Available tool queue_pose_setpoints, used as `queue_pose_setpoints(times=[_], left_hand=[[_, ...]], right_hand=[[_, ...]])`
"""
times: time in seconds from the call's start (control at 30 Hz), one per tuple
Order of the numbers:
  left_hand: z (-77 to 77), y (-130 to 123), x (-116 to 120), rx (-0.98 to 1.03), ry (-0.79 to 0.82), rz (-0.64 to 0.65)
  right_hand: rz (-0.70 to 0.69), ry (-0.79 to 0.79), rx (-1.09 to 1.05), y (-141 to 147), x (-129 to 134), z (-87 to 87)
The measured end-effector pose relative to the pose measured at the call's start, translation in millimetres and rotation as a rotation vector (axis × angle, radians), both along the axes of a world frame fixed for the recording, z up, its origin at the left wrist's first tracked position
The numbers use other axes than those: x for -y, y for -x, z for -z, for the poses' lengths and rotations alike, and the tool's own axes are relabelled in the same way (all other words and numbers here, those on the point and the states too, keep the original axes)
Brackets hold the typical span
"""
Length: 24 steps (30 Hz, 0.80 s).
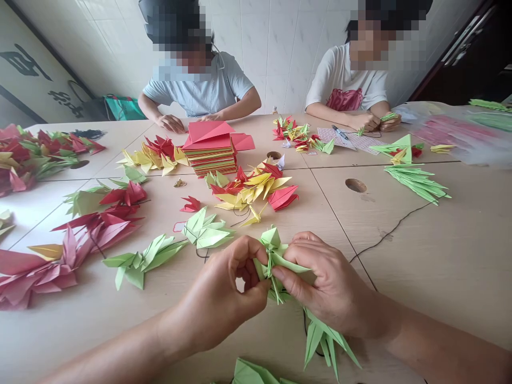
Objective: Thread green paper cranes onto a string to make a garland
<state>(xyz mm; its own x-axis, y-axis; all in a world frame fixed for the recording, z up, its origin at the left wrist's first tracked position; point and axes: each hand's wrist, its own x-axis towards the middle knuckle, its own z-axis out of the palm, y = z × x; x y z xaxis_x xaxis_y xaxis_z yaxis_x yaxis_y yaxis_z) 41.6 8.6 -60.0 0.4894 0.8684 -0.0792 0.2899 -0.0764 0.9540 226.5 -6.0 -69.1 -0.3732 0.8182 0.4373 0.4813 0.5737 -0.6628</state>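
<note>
Between my two hands, near the front middle of the table, is a green folded-paper piece [274,256] with pointed leaf-like parts. My left hand [236,288] pinches its left side with thumb and fingertips. Wrapped over its right side, my right hand [324,282] presses with the thumb close to the left fingertips. A dark cord [386,234] runs from beside my right hand across the table. Below that hand hangs or lies a spray of narrow green paper points [328,341]; whether it joins the held piece is hidden. Another green paper piece [256,373] shows at the bottom edge.
Green paper pieces [146,258] and pink ones [40,266] lie leftward. Beyond my hands are yellow and red folded pieces [256,186] and a stack of paper sheets [212,160]. Two people sit opposite; one holds green paper [388,118]. The table has round holes [356,185].
</note>
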Motion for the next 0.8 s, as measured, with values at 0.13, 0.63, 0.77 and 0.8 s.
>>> queue_pose_setpoints(times=[0.13,0.63,0.77,0.8], left_hand=[[-2.9,2.5,-2.7,0.074,0.064,0.04],[8.5,4.8,-9.2,0.104,-0.059,-0.033],[27.2,5.0,-12.5,0.105,-0.191,-0.058],[30.9,4.4,-13.5,0.108,-0.203,-0.068]], right_hand=[[0.033,0.072,0.001,-1.2,0.1,-3.0],[0.066,0.515,-0.39,-3.1,-10.2,8.7],[0.055,0.52,-0.434,-2.4,-16.0,19.8],[0.055,0.516,-0.439,-2.4,-17.1,21.9]])
